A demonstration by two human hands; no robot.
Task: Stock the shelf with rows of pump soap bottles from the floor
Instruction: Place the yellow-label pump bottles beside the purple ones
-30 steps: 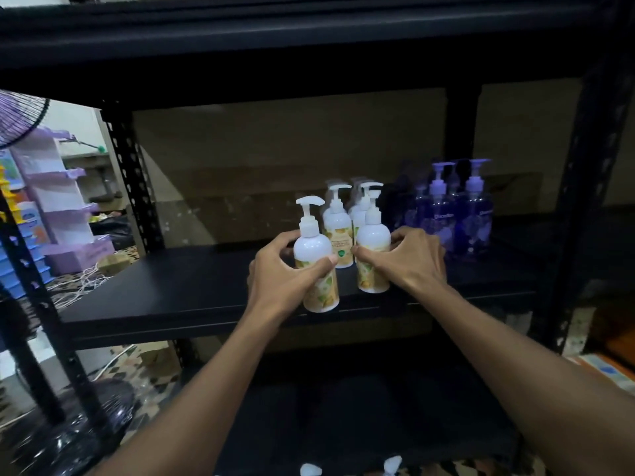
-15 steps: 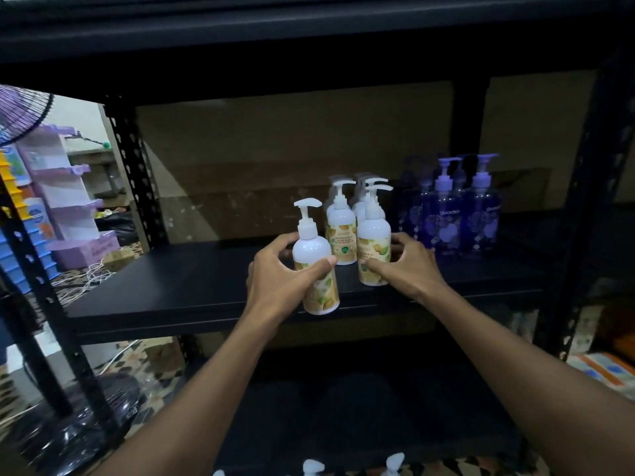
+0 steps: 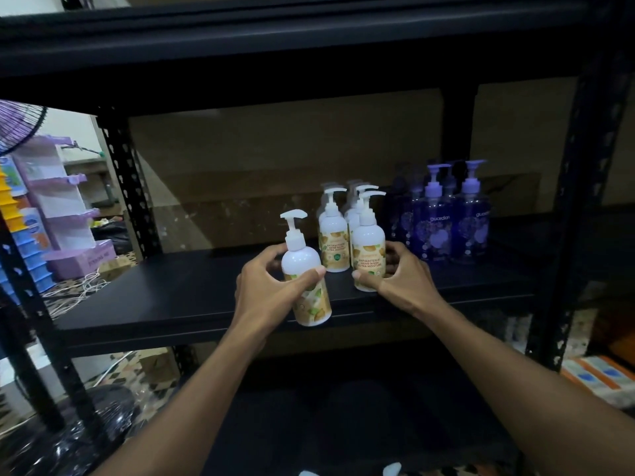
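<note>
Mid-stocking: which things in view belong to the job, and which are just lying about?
Job: left hand, gripping a white pump bottle; right hand, holding the front row bottle; rear white bottles; purple bottles; black shelf.
Lying about: fan; lilac rack; white cables.

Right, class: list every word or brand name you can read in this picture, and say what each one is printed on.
"ANTIBACTERIAL HAND WASH ULTRA MOISTURE": on the white bottle held by the right hand.
"guardian": on the front purple bottle.
Too blurred to read: the label on the nearest bottle, held by the left hand, and the print on the purple box.
</note>
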